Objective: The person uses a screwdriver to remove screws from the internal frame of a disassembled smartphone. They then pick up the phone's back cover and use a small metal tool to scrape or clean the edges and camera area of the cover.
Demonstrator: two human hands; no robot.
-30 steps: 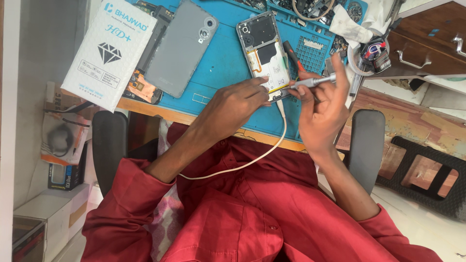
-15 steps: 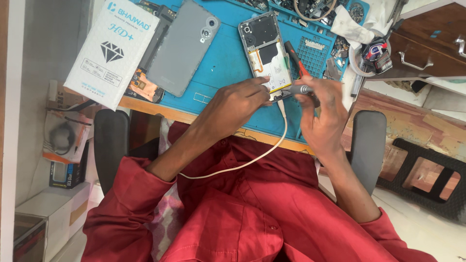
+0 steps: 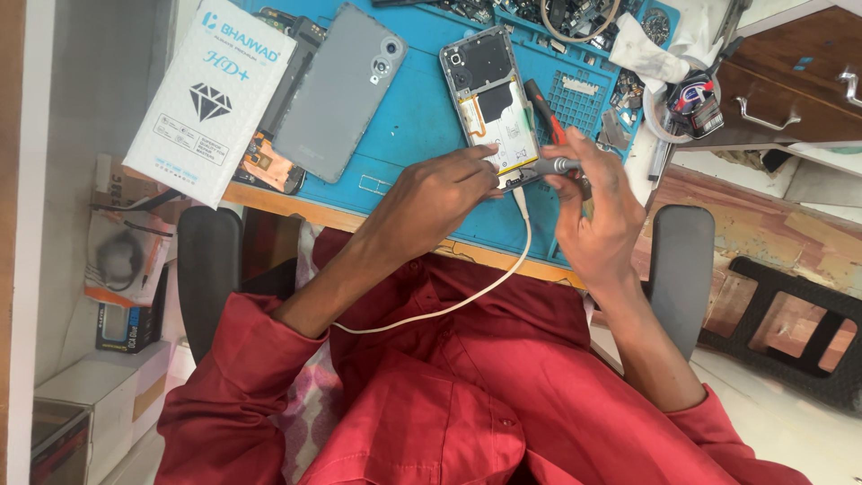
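In the head view, an opened phone is seen lying on the blue mat, far centre. Its near end is pinched by the left hand, fingers curled. A metal screwdriver is grasped by the right hand, wrist bent, just beside the phone's near edge where a white cable is plugged in.

Bright, even daylight, soft shadows, mild glare on the white box, sharp throughout
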